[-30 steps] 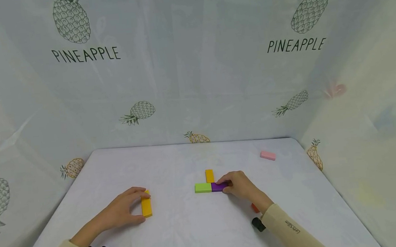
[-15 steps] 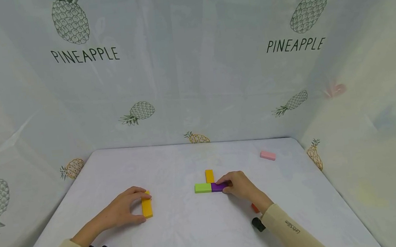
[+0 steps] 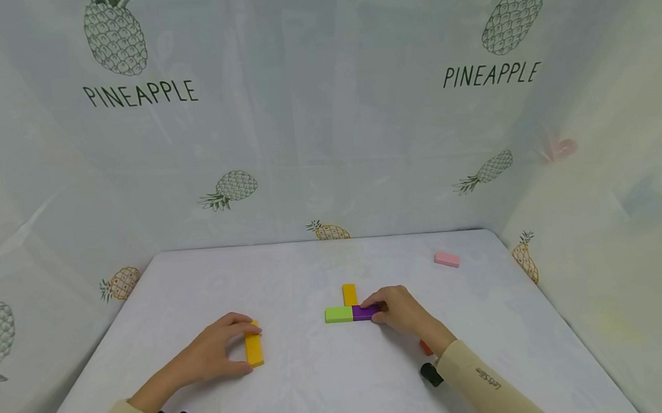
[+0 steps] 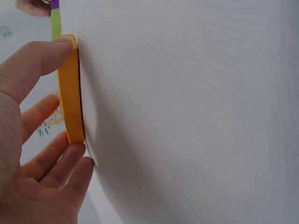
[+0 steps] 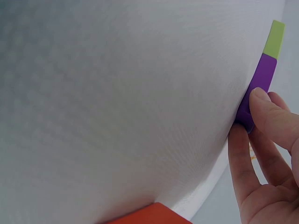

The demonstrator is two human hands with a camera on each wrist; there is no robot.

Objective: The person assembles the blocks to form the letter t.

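Observation:
My left hand [image 3: 210, 356] pinches a yellow block [image 3: 253, 348] by its two ends, thumb at the near end and fingers at the far end. In the left wrist view the thumb presses the top end of that yellow block [image 4: 70, 93]. My right hand [image 3: 399, 309] pinches a purple block [image 3: 362, 312], thumb on its near side. The purple block's left end meets a green block [image 3: 338, 315], forming one straight row. Behind their joint a second yellow block [image 3: 349, 294] points away from me. The purple block's right end is partly hidden by my fingers in the head view.
A pink block [image 3: 446, 260] lies at the back right of the white table [image 3: 302, 402]. An orange-red block [image 3: 426, 347] sits beside my right wrist, partly covered by it; the right wrist view shows this orange-red block [image 5: 152, 214] close up. Pineapple-printed sheeting [image 3: 311, 122] hangs around the table.
My left hand has shifted a little to the right and nearer me, taking the yellow block along. The right hand and the purple and green blocks stay in place.

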